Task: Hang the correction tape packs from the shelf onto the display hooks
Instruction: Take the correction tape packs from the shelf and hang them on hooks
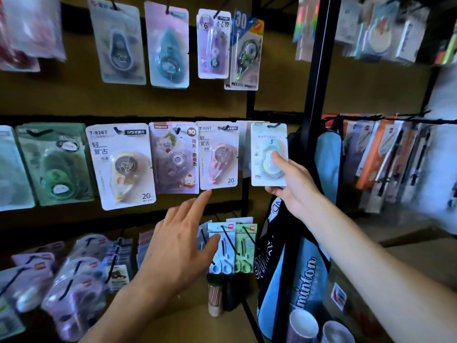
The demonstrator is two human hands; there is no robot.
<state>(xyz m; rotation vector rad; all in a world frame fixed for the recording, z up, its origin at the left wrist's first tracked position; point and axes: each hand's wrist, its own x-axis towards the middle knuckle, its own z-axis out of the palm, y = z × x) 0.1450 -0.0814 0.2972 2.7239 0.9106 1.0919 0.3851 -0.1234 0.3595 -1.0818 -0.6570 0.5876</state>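
Right hand (pixel 288 186) pinches a pale mint-and-white carded correction tape pack (pixel 269 154), thumb on the clear blister at the front and fingers behind the lower edge of the card. That pack sits at the right end of the middle display row, its hang hole level with a black wire display hook (pixel 274 125); whether the hook is fully through the hole cannot be told. Left hand (pixel 180 246) is spread and holds nothing, its index fingertip just beneath the bottom edge of the neighbouring white-and-pink carded tape pack (pixel 218 154), possibly touching it. Further left on the same row hang a lilac cartoon-printed pack (pixel 174 157) and a larger white pack with a beige dispenser (pixel 121 164). Below, at the front of the brown shelf board (pixel 188 318), blue and green carded packs (pixel 232 246) hang on lower hooks. A black upright shelf post (pixel 315 95) stands just right of the held pack. Risk, as judged: if the grip is released before the hole is seated past the hook tip, the pack may slide off and drop to the shelf. A raised left fingertip could tilt the neighbouring card and disturb the row.
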